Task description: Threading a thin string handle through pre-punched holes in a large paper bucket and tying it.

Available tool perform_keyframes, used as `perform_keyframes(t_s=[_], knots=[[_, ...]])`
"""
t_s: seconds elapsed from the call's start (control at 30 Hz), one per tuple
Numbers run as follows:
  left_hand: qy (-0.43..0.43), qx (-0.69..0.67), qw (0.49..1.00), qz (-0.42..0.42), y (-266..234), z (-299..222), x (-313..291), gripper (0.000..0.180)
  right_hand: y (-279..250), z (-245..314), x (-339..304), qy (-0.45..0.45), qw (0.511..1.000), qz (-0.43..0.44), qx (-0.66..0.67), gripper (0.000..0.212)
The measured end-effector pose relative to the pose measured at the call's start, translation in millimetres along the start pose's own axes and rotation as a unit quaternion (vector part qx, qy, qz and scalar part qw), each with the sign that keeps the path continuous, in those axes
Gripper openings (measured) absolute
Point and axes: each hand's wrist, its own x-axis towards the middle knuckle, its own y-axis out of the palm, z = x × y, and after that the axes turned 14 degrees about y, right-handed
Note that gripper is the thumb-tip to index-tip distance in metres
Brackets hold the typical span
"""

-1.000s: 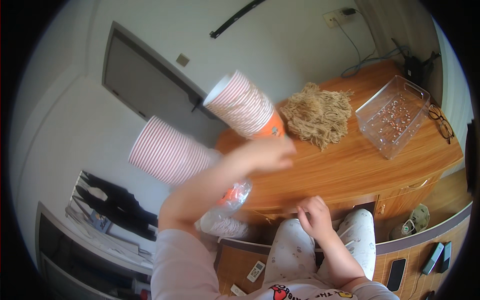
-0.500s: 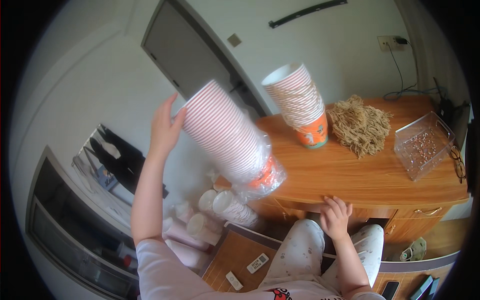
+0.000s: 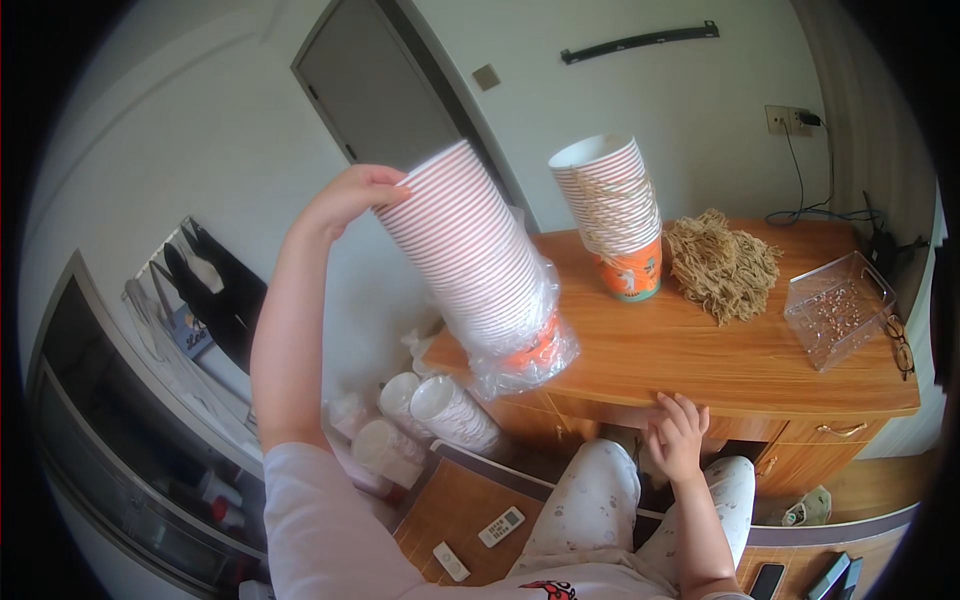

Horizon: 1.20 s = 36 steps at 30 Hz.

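Remotes: two, white point(image 3: 501, 527) point(image 3: 451, 561), lying on the mat.
Phone: one point(image 3: 767, 580), dark, low at right.
Right hand: point(image 3: 677, 437) empty, fingers slightly spread and half curled, at the desk's front edge; contact with the edge cannot be told.
Left hand: point(image 3: 355, 197) thumb and fingers pinched on the wrapped stack's upper rim; well apart from the right.
Wrapped stack: one point(image 3: 470, 250), striped paper cups, leaning left in view, foot at the desk's left front, clear plastic around the lower part.
White stacks: at least three point(image 3: 458, 413), beside the desk's left end.
Desk: one point(image 3: 640, 370), wooden.
Strung stack: one point(image 3: 612, 215), on the desk, cord across its upper part, orange cup lowest.
Cord bundle: one point(image 3: 722, 265), tan, just right of the strung stack.
Tray: one point(image 3: 845, 338), clear, holding many small bits.
Glasses: one pair point(image 3: 902, 350), beside the tray.
Door: one point(image 3: 375, 80), grey, behind.
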Motion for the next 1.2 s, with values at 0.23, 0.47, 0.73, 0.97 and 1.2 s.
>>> perform_keyframes(t_s=[0.23, 0.47, 0.73, 0.97, 1.2], knots=[[0.003, 0.045, 0.999, -0.022, 2, -14, 4, 0.033, 2, 1, -3, 0.006, 1.0, 0.003, -0.012, 0.01], [0.036, 0.016, 0.992, -0.118, -8, -6, -3, 0.025, 3, 2, -7, 0.007, 1.0, 0.009, -0.02, 0.01], [0.38, 0.402, 0.664, -0.503, 7, -58, -35, 0.01, 9, -7, -18, 0.011, 0.998, 0.004, -0.064, 0.011], [0.48, 0.222, 0.753, -0.391, 164, -85, -96, 0.022, -5, 27, -3, 0.103, 0.994, 0.023, -0.029, 0.012], [0.419, 0.0, 0.875, -0.243, 315, -42, -80, 0.021, -78, -6, 55, 0.074, 0.996, -0.046, 0.013, 0.019]])
